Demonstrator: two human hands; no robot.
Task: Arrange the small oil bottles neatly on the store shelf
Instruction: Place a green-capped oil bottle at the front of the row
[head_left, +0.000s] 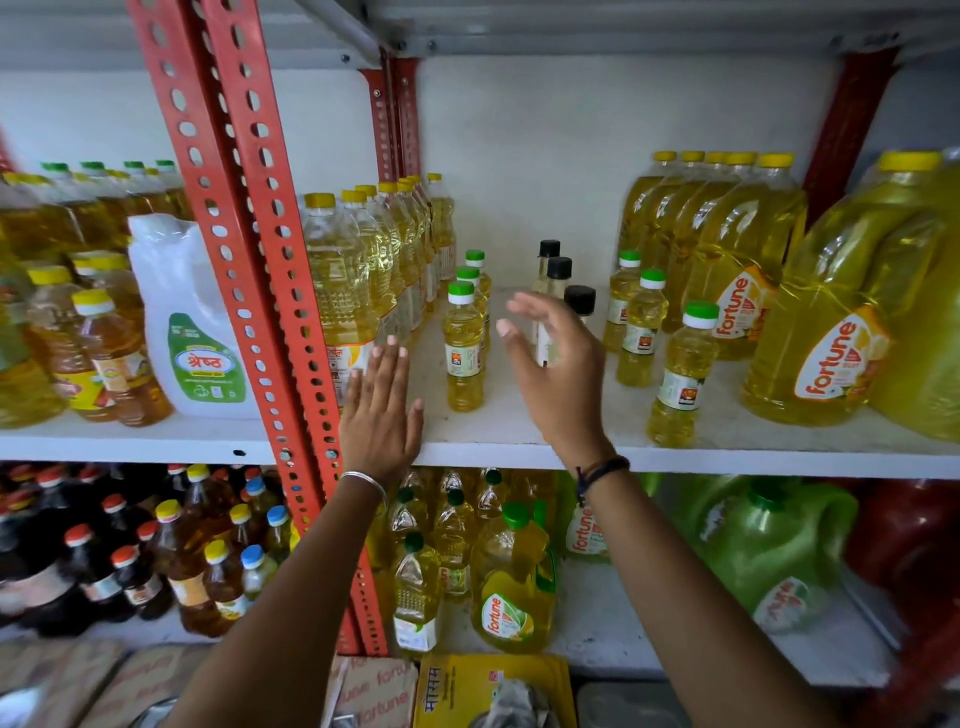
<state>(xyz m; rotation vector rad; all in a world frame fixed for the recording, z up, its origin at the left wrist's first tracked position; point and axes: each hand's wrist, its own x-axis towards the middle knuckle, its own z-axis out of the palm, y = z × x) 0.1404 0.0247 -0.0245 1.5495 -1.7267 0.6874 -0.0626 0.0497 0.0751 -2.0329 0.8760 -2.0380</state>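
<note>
On the white shelf (519, 441) three small green-capped oil bottles (464, 348) stand in a file at centre left. Three small black-capped bottles (558, 270) stand in a file at the centre. Three more green-capped small bottles (680, 374) stand to their right. My left hand (382, 410) is flat and open, just left of the front green-capped bottle, holding nothing. My right hand (558, 374) is raised with fingers spread in front of the black-capped bottles, partly hiding the front ones; it holds nothing.
Tall yellow-capped oil bottles (343, 280) line the left side by the red slotted upright (270, 291). Big Fortune jugs (831, 338) fill the right. A white jug (187, 332) and more bottles stand on the left bay. The lower shelf holds many bottles.
</note>
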